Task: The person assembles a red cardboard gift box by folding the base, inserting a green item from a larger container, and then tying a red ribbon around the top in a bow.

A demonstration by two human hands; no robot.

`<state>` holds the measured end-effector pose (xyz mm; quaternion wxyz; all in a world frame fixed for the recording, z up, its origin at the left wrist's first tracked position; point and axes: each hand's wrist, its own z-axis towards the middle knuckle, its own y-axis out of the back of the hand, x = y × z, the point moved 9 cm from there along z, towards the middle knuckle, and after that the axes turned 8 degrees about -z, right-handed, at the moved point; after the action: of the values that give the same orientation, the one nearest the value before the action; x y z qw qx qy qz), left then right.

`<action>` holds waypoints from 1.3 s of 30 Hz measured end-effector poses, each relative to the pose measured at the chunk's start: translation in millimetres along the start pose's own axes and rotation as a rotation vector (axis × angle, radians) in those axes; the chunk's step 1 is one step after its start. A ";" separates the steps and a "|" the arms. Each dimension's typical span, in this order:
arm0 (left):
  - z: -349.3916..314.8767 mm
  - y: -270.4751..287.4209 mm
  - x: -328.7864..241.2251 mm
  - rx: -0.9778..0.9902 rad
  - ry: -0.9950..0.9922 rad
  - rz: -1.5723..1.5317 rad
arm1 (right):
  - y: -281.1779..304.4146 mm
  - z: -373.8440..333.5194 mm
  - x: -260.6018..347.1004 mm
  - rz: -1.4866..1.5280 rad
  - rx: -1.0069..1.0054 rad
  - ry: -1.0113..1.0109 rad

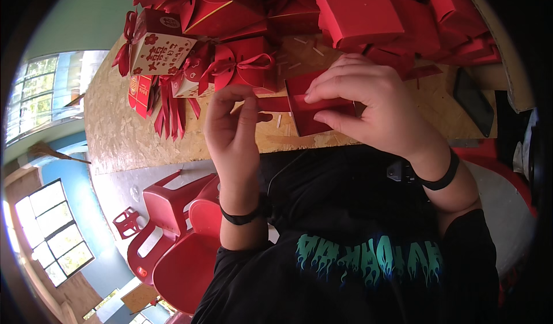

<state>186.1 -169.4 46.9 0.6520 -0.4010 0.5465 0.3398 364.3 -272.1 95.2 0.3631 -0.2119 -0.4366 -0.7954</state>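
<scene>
An open red cardboard box [308,123] sits at the table's front edge, its inside facing me. My right hand [368,102] reaches over it from the right, thumb and fingers bent around its right side; part of the box is hidden beneath them. My left hand [233,122] is at the box's left, fingers curled toward the thumb in a pinch. A narrow red strip [274,103] runs from those fingers to the box; whether it is a flap or a ribbon I cannot tell.
Red boxes with ribbon bows [245,65] and a patterned white-and-red box [161,44] stand at the far left. Loose ribbons [170,111] hang there. Plain red boxes [360,13] are piled far right, near a dark flat phone-like slab [471,102]. Red plastic chairs [187,260] stand lower left.
</scene>
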 end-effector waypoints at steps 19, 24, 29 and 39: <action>-7.7 14.3 -13.8 -0.022 -0.116 -0.114 | -29.8 6.1 14.9 -0.342 0.152 0.056; -12.6 20.6 -13.9 -0.061 -0.101 -0.080 | -40.5 1.2 5.0 -0.163 0.196 0.040; -9.2 17.9 -13.4 -0.040 -0.101 -0.101 | -37.3 2.8 9.4 -0.239 0.095 0.088; -5.7 27.4 -7.9 -0.076 -0.093 -0.103 | -40.3 -0.4 1.6 -0.214 0.129 -0.012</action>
<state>158.1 -162.3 50.0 0.6775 -0.4369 0.4810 0.3444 332.5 -258.7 74.3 0.2864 -0.1454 -0.5090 -0.7986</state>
